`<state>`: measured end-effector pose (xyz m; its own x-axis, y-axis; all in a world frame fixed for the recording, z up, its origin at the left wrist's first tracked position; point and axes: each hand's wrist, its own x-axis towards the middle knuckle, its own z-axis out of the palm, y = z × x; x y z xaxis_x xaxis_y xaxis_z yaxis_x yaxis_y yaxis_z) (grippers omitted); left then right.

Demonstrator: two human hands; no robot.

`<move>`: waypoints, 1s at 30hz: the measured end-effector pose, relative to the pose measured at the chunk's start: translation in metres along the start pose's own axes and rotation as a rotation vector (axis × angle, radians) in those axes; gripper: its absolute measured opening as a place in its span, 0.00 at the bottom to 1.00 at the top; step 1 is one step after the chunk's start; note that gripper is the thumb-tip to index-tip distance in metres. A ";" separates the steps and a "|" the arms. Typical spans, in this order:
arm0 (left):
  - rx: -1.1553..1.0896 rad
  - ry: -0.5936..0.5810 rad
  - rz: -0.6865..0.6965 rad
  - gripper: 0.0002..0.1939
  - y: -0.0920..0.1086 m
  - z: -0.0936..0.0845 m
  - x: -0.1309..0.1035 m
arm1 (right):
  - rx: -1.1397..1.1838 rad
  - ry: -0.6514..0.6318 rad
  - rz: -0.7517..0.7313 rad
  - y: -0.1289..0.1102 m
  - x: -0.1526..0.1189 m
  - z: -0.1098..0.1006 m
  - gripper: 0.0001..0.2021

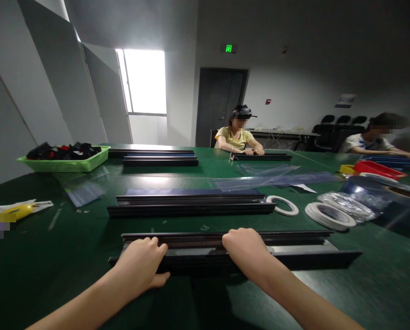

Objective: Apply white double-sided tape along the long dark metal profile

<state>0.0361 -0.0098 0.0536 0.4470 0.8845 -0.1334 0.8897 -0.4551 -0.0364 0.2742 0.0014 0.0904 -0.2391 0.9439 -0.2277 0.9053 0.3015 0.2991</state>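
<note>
A long black channel profile [314,261] lies crosswise on the green table in front of me, with a pale strip [198,251] along its inside. Around its left part, my left hand [141,261] is closed, fingers curled over into the channel and thumb on the near side. My right hand [248,252] rests right of the middle, its fingers curled down into the channel. The right fingertips are hidden behind the knuckles. Just beyond lies a second black profile [191,210], touched by neither hand.
White tape rolls [330,216] and a large clear film roll [369,197] lie to the right. Clear plastic strips [273,179] spread across the middle. A green basket [67,165] of dark parts stands at the left, near yellow-handled snips [17,212]. Two people sit across the table.
</note>
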 end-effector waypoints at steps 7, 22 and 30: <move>-0.055 0.056 0.108 0.17 0.002 0.001 0.003 | 0.004 -0.010 -0.004 0.000 0.001 -0.001 0.10; -0.216 -0.008 0.010 0.14 0.006 0.006 0.007 | 0.016 0.004 -0.012 0.007 -0.002 -0.006 0.12; -0.289 -0.058 -0.072 0.11 0.000 0.009 0.007 | 0.045 0.023 -0.006 0.017 -0.001 -0.004 0.12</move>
<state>0.0384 -0.0049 0.0442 0.3833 0.9023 -0.1974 0.9121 -0.3361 0.2348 0.2886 0.0056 0.0996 -0.2517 0.9453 -0.2075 0.9186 0.3008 0.2561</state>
